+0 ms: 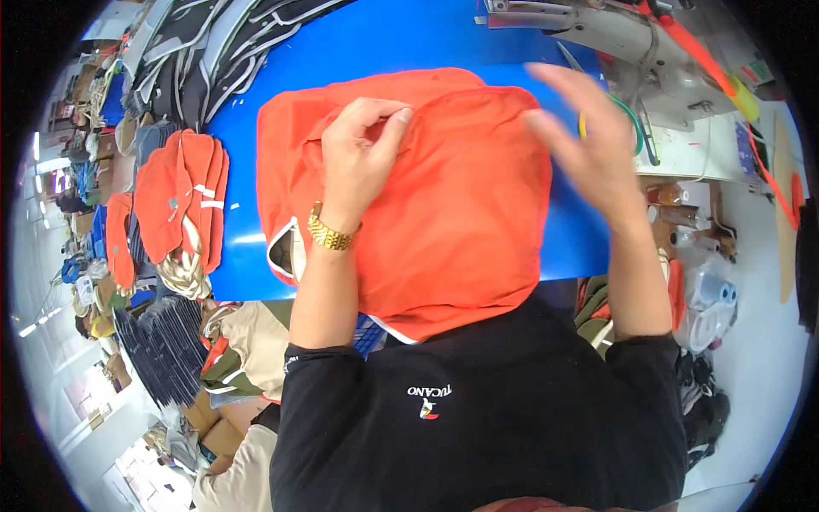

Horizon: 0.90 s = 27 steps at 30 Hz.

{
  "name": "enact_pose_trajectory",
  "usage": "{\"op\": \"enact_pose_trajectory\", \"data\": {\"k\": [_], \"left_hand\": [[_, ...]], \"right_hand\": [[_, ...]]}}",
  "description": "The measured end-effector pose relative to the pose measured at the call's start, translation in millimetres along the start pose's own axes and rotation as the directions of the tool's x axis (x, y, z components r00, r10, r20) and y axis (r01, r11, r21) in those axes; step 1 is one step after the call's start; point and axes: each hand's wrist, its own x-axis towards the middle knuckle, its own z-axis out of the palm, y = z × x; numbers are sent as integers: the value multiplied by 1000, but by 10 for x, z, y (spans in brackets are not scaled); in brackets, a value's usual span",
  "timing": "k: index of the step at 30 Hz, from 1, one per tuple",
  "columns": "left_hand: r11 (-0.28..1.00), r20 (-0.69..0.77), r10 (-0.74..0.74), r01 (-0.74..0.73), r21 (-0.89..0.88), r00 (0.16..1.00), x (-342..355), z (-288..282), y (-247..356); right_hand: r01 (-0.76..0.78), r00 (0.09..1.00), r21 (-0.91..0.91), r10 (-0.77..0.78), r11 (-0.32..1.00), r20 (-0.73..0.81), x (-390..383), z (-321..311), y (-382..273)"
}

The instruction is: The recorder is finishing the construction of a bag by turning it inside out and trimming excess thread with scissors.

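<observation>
Two orange fabric pieces [461, 213] with piped edges lie overlapped on the blue table [580, 247], one partly over the other. At the lower left, a white-edged opening [287, 252] gapes and shows a pale inside. My left hand [363, 141], with a gold watch band [331, 230] at its wrist, is closed in a pinch on the upper left part of the top fabric piece, where the cloth bunches. My right hand [589, 136] hovers beyond the piece's upper right corner, thumb and fingers apart, holding nothing and slightly smeared by motion.
Scissors [638, 128] with a green and yellow handle lie near my right hand. A sewing machine [589, 30] stands at the far right. Black pieces with grey trim [205, 60] pile at the far left; orange pieces [183, 200] hang at the table's left edge.
</observation>
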Motion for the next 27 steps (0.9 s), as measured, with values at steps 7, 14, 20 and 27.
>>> {"op": "enact_pose_trajectory", "data": {"k": [7,14,20,27], "left_hand": [[991,-265,-117,97,-90,957,171,-421,33],[963,-58,-163,146,-228,985,92,-445,-5],[915,150,-38,95,-391,988,306,-406,299],[993,575,85,-19,-119,814,217,-579,659]], "right_hand": [[175,897,146,-219,974,384,302,709,-127],[103,924,153,-151,983,352,258,636,-222],[175,964,102,-192,979,184,388,745,-418],[174,890,164,-226,971,396,266,678,-538]]}}
